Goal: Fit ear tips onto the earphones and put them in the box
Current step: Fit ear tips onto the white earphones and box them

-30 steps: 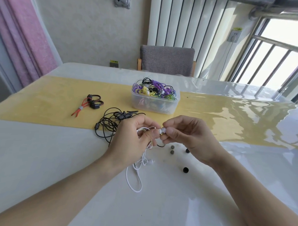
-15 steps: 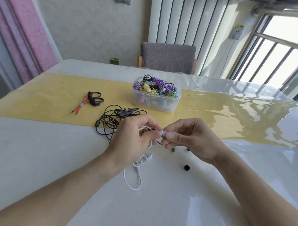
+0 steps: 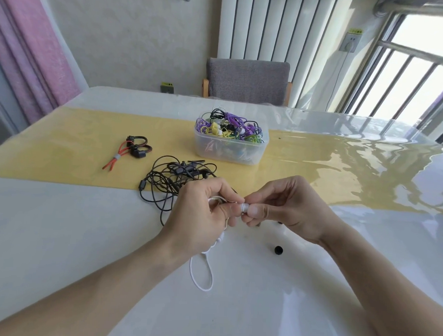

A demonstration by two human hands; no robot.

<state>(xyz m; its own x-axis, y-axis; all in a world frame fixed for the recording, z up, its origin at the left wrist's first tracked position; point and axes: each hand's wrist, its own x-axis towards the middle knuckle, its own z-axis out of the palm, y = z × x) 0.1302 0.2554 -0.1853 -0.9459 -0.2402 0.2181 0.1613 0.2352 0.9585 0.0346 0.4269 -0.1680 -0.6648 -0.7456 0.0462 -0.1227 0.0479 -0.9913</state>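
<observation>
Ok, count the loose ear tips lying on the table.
1 plainly visible: a black ear tip on the white table, nearer than the right hand. A dark speck shows at that hand's far edge; more may be hidden under the hands.

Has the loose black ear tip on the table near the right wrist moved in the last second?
No. The black ear tip lies at the same offset from the clear box as before.

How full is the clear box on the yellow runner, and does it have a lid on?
Full and open. The clear plastic box is heaped above its rim with purple, yellow, green and black earphones; no lid is on it.
</observation>
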